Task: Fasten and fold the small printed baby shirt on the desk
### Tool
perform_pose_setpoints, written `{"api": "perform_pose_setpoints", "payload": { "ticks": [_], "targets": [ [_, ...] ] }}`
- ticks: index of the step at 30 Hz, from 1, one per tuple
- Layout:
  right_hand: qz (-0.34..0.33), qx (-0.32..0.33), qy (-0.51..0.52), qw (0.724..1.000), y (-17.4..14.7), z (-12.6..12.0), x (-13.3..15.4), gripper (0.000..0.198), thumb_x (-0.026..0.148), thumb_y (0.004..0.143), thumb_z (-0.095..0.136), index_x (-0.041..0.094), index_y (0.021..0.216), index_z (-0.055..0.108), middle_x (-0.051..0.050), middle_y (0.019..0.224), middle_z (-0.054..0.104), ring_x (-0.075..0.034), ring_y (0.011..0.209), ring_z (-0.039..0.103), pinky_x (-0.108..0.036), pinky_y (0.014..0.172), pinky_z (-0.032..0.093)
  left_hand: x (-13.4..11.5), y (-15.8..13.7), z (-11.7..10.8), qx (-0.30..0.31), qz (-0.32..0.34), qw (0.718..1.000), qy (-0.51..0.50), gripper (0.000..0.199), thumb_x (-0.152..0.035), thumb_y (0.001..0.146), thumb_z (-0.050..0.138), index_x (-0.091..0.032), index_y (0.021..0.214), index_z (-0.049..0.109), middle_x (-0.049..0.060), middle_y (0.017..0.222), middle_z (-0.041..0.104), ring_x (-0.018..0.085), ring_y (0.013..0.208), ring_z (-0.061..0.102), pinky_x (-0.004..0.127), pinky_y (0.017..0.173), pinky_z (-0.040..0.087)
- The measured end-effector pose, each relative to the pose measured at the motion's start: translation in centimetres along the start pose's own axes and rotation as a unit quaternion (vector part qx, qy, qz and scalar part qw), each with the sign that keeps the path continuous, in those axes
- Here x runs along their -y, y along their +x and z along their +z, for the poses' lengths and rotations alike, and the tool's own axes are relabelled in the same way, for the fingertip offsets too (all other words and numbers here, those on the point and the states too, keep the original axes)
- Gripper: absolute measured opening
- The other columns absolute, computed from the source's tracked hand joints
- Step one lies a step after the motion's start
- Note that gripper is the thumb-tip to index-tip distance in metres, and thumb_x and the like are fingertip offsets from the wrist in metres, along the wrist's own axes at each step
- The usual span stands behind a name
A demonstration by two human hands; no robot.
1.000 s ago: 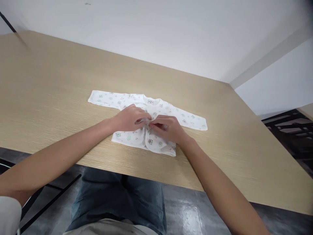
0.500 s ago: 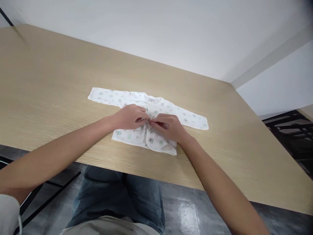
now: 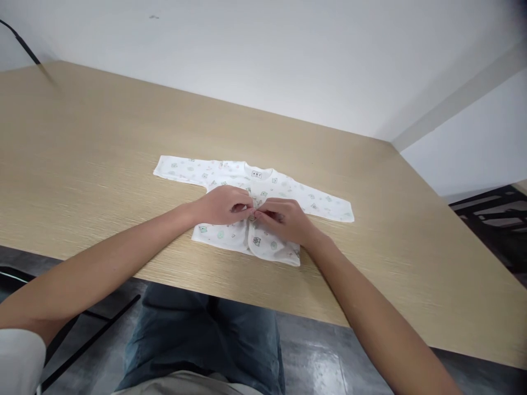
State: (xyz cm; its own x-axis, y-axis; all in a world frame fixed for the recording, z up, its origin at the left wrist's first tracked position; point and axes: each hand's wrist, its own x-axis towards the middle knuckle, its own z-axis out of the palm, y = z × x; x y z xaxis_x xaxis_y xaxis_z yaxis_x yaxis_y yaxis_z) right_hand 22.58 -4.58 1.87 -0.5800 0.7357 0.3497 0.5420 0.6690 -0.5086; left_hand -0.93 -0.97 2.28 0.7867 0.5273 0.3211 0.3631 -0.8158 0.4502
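Observation:
A small white baby shirt [image 3: 272,249] with a print of little animals lies face up, its sleeves spread to both sides and its collar away from me. My left hand [image 3: 225,206] rests over the middle of the front, thumb and fingers pinched on the fabric at the front opening. Pinched on the same spot from the other side is my right hand [image 3: 284,219], its fingertips touching those of the left. Whatever small fastening lies between the fingertips is mostly hidden by them. Below the hands, the two front edges lie close together.
The shirt is on a wide wooden table [image 3: 123,131] that meets a white wall [image 3: 263,55] at the back. A black cable [image 3: 20,41] shows at the far left. Black metal frames [image 3: 494,214] stand beyond the right edge, and a black chair [image 3: 16,277] is at lower left.
The view has shifted slightly, so everything sits a little lower. Both hands keep their pinch at the shirt's front, with the fingertips pressed closer together and lower over the cloth.

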Motion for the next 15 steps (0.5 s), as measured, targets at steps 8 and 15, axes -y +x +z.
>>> {"api": "perform_pose_setpoints", "payload": {
  "ticks": [8,15],
  "targets": [
    [0.003,0.011,0.013,1.0,0.18,0.22,-0.32,0.028,0.035,0.099,0.057,0.019,0.082,0.072,-0.001,0.072,0.066,-0.011,0.063,0.053,-0.025,0.062,0.04,-0.09,-0.41,-0.07,0.013,-0.016,1.0,-0.001,0.026,-0.032,0.099,0.05,-0.019,0.082,0.066,0.0,0.076,0.064,0.014,0.071,0.057,0.027,0.067,0.039],
    [-0.01,-0.004,-0.031,0.999,0.66,0.5,-0.91,0.023,0.032,0.095,0.063,0.019,0.077,0.069,0.0,0.072,0.067,-0.012,0.066,0.055,-0.024,0.066,0.04,-0.96,0.09,-0.74,0.021,-0.036,0.999,0.032,0.028,-0.032,0.098,0.05,-0.02,0.077,0.064,0.0,0.073,0.065,0.015,0.07,0.058,0.026,0.065,0.038]
  ]
}}
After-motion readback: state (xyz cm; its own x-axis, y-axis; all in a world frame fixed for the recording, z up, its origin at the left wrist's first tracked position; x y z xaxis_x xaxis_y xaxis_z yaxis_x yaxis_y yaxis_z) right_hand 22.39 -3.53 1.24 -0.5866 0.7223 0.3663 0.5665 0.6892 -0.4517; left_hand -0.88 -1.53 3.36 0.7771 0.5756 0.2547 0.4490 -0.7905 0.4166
